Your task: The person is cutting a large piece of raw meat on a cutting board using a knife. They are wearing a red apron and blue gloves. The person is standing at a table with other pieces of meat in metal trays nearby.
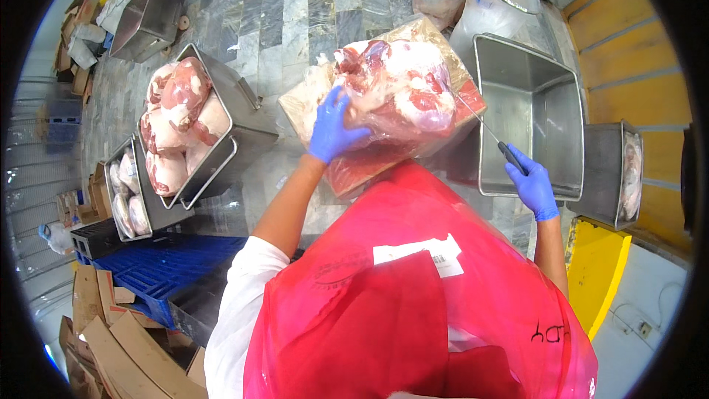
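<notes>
A large piece of raw meat (402, 81) with white fat rests in clear plastic film on top of a box (436, 33) in front of me. My left hand (334, 131), in a blue glove, lies on the film at the meat's near left side, with thumb and fingers spread. My right hand (533, 186), also blue-gloved, is closed around the black handle of a thin-bladed knife (509, 154). The blade points up and left, its tip near the meat's right edge. My right hand is over the near right part of an open metal bin (580, 125).
Left of the box stands a metal bin (235, 122) heaped with meat pieces (181, 96). Blue pallets (159, 270) and flattened cardboard (133, 355) lie at lower left. Plastic-lined barrels (491, 0) stand at the back right, a yellow metal piece (597, 270) at right.
</notes>
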Action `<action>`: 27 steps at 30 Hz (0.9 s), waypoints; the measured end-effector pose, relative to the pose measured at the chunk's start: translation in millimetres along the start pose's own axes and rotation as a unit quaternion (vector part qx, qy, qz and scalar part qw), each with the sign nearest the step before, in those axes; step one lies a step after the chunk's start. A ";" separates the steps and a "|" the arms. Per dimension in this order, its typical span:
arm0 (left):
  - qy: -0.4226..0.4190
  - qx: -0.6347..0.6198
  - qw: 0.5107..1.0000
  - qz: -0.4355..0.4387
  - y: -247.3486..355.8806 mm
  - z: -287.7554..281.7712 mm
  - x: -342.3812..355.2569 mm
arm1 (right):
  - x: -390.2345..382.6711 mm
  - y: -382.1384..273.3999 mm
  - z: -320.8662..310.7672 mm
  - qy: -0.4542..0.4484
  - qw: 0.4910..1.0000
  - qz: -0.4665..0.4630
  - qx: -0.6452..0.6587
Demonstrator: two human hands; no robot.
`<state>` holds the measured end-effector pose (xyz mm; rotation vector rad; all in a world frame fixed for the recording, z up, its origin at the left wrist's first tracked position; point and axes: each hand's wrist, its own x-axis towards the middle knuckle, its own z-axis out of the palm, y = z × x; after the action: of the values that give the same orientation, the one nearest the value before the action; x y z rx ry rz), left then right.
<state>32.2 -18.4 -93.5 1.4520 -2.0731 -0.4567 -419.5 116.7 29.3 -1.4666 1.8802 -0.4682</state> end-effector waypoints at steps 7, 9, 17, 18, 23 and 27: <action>-0.048 -0.007 0.981 -0.189 -9.6 6.1 40.4 | -13.5 -36.5 -3.4 0.059 0.988 -0.040 -0.135; -0.039 0.010 0.977 -0.209 -14.5 12.7 56.9 | -21.8 -50.5 0.1 0.081 0.983 -0.052 -0.156; -0.051 -0.062 0.942 -0.327 -51.1 21.6 132.1 | -52.3 -124.7 21.8 0.091 0.958 -0.162 -0.218; -0.056 -0.086 0.941 -0.321 -56.3 23.0 134.6 | -51.6 -135.8 24.5 0.091 0.953 -0.173 -0.231; -0.056 -0.229 0.926 -0.296 -94.1 32.9 130.3 | -21.5 -160.9 36.6 0.090 0.916 -0.241 -0.309; 0.146 -0.003 0.984 -0.105 -11.3 -4.3 102.0 | 22.8 -151.8 40.7 0.168 0.909 -0.202 -0.324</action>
<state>17.3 -117.5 -71.1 1.6360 -1.6979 -0.3083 -287.8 55.7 93.9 -2.3724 2.1132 -0.3025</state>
